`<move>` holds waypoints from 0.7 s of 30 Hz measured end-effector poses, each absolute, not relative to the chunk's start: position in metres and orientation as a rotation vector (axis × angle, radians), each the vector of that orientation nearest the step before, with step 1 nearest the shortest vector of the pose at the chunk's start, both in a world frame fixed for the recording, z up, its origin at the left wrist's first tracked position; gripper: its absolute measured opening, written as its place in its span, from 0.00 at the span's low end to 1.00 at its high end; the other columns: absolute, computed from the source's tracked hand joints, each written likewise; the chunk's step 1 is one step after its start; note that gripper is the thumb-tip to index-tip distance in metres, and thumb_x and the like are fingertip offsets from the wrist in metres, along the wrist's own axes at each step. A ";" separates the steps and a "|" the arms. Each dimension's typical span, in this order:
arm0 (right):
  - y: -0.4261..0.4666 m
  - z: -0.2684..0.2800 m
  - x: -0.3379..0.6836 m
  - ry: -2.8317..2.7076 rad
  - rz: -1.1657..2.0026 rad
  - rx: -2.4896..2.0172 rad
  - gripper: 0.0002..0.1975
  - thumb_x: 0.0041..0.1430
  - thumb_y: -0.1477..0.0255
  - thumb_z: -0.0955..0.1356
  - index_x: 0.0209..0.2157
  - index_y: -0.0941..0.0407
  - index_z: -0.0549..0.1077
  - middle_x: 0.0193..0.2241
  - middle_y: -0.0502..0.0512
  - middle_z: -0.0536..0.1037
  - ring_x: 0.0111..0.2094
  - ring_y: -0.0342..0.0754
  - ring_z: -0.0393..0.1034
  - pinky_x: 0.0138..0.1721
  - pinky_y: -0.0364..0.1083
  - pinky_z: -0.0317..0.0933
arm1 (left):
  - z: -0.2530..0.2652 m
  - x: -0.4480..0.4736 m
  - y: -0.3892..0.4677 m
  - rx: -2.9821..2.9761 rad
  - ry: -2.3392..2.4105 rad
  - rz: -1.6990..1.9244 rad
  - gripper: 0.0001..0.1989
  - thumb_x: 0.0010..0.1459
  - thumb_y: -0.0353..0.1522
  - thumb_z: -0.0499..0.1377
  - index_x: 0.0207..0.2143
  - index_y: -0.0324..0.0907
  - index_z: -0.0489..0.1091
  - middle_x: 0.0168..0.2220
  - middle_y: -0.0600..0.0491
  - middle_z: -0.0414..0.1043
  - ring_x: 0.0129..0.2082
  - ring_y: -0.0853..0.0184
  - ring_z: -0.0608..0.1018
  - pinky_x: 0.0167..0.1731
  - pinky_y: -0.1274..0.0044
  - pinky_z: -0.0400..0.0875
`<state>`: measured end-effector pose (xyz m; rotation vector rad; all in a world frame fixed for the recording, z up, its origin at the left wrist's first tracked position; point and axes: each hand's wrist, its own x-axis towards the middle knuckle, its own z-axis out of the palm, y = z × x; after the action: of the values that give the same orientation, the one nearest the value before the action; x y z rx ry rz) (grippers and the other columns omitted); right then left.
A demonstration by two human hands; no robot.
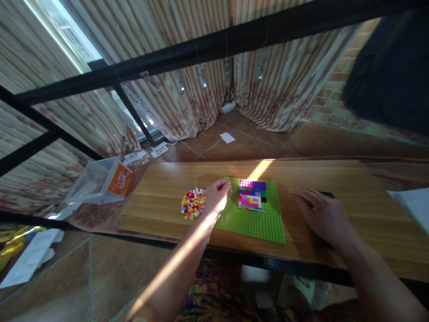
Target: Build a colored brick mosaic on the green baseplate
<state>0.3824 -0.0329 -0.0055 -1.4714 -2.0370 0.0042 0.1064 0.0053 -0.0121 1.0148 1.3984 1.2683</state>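
My left hand [217,196] is pinched closed above the left edge of a green studded baseplate [258,228]. Whatever sits between its fingertips is too small to make out. Beside that hand lies a pile of small loose toy bricks [192,205] in yellow, red, orange, pink and white, partly covered by the hand. On the baseplate's upper middle is a block of joined bricks [250,197] in pink, purple, blue, red, white and black. To the right of the baseplate, my right hand [320,214] rests with fingers loosely stretched out, holding nothing visible. It partly covers a flat black object [327,241].
The wooden table [157,188] carries all of this. White paper [414,205] lies at the far right. A clear plastic bin [97,183] with an orange label stands off the table's left end. Dark metal bars [201,49] cross in front of the curtains [268,89].
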 end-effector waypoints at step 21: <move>-0.031 -0.015 0.385 -2.151 -0.223 -1.449 0.14 0.63 0.68 0.60 0.39 0.55 0.76 0.35 0.56 0.81 0.30 0.50 0.77 0.28 0.45 0.67 | -0.010 -0.029 -0.052 1.806 2.091 0.890 0.11 0.55 0.26 0.55 0.37 0.40 0.76 0.36 0.49 0.75 0.35 0.67 0.76 0.39 0.75 0.71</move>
<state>0.3846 -0.0307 -0.0152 -1.4493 -2.1508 -0.2234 -0.0292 -0.0516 -0.0100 1.8061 2.0914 0.8904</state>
